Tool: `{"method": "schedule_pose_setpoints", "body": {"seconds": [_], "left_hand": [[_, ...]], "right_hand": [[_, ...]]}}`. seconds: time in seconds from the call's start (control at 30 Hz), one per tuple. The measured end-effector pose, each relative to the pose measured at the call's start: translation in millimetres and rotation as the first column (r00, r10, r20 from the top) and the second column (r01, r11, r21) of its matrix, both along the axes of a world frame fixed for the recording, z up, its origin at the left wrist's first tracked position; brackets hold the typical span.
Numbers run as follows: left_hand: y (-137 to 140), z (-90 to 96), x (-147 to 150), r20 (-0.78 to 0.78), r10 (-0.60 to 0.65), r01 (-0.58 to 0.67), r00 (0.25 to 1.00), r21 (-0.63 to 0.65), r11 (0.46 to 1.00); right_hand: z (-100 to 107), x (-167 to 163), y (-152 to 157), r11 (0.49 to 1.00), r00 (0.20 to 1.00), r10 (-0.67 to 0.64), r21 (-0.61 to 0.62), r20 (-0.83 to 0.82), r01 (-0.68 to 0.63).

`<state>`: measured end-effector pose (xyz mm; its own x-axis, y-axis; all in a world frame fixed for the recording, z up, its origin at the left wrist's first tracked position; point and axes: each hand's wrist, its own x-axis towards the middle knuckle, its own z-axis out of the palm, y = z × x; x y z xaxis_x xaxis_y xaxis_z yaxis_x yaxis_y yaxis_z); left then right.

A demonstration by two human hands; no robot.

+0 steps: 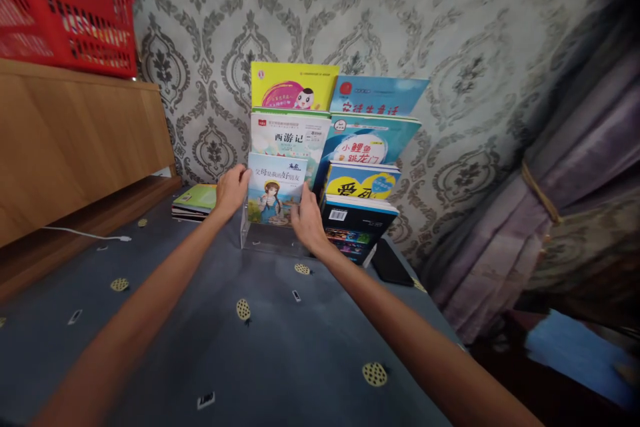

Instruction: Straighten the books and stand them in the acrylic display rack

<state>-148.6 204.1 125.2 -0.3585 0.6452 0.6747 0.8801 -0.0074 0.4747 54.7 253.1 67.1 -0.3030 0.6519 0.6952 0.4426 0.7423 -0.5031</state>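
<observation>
A light blue picture book [275, 180] with a girl on its cover stands upright in the left front tier of a clear book rack [273, 237]. My left hand [233, 188] has its bent fingers at the book's upper left edge. Lower down, my right hand [308, 219] grips the right edge, its thumb on the cover side. Behind this book rise a white book [285, 127] and a yellow book [295, 83]. Blue and teal books [377, 137] fill the right tiers, with a black book [360, 220] in front.
A small pile of books [197, 200] lies left of the rack. A flat black object [393, 263] is at its right. A white cable [90, 233] runs over the dark patterned cloth [200, 320]. A red basket [75, 13] tops the wooden cabinet [85, 140]; a curtain [500, 247] hangs right.
</observation>
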Motion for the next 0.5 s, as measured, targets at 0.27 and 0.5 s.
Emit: {"method": "schedule_pose_setpoints", "body": {"seconds": [0.27, 0.5], "left_hand": [[1.0, -0.8, -1.8, 0.014, -0.013, 0.013, 1.0, 0.009, 1.0], [0.5, -2.2, -0.9, 0.015, -0.029, 0.03, 0.999, -0.007, 1.0]], "right_hand": [[1.0, 3.8, -1.5, 0.997, 0.992, -0.074, -0.003, 0.099, 0.075], [8.2, 2.7, -7.0, 0.993, 0.978, -0.107, -0.028, 0.18, 0.114]]}}
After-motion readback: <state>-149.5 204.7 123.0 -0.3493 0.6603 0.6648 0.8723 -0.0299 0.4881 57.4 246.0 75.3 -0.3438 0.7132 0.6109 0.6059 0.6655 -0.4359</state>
